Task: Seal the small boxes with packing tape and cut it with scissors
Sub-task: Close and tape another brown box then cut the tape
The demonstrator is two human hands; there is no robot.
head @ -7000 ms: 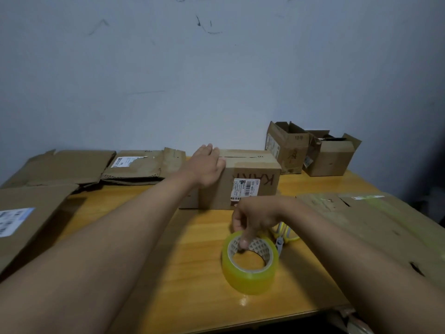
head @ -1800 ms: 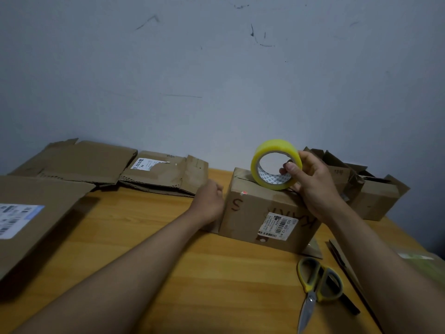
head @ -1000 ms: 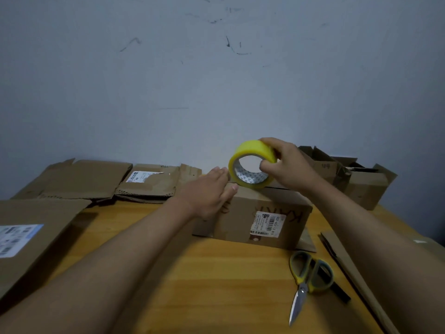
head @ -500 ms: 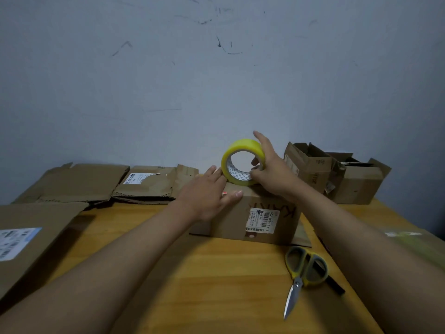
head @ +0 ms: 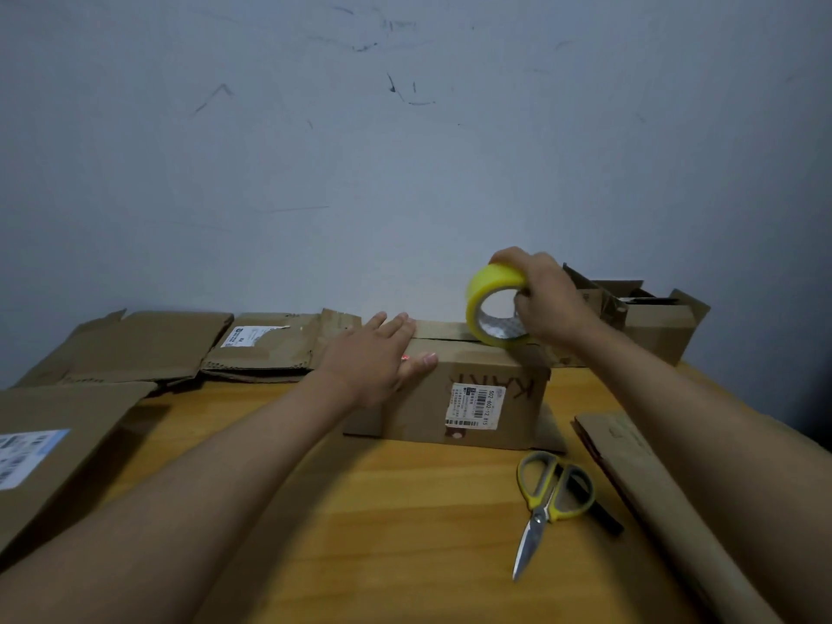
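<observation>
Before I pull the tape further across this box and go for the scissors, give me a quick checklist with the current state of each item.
1. Left hand pressing flat on the near end of the box: ok.
2. Right hand gripping the tape roll, roll on the box top: ok.
3. Top flaps closed along the seam: ok.
4. Tape stuck down along the seam: cannot tell.
5. Scissors free on the table, blades closed, beside the right arm: ok.

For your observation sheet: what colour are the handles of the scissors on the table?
Yellow with grey, on the scissors; the head view shows them.
</observation>
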